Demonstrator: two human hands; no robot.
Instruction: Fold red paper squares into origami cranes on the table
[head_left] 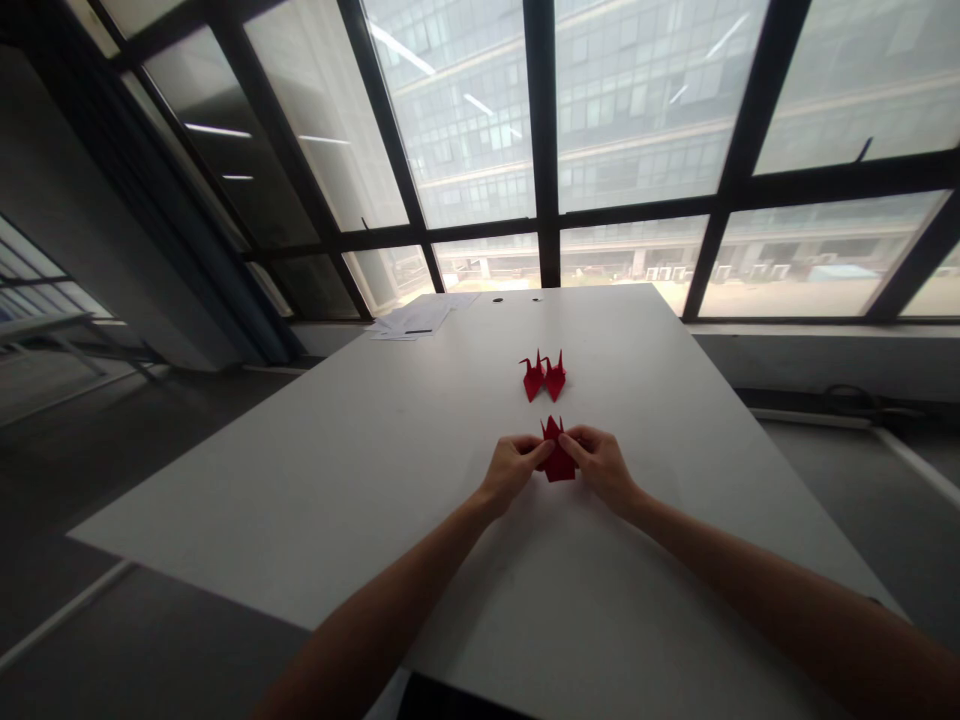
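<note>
A red origami crane [559, 464] with its wings spread is held between my two hands, its pointed tips facing away from me. My left hand [514, 466] pinches its left side, the thumb lying on the paper. On the right side, my right hand [598, 462] grips it the same way with thumb and fingers. Just beyond my hands stand two finished red paper cranes, a left one [533, 381] and a right one [555, 380], side by side and close together. The fingers under the held paper are partly hidden.
The white table [322, 470] stretches from me to the windows. Loose white papers [420, 316] with a dark pen [418, 331] lie at its far left corner. Small dark round spots [498, 300] show near the far edge. A blue curtain [161, 190] hangs at left.
</note>
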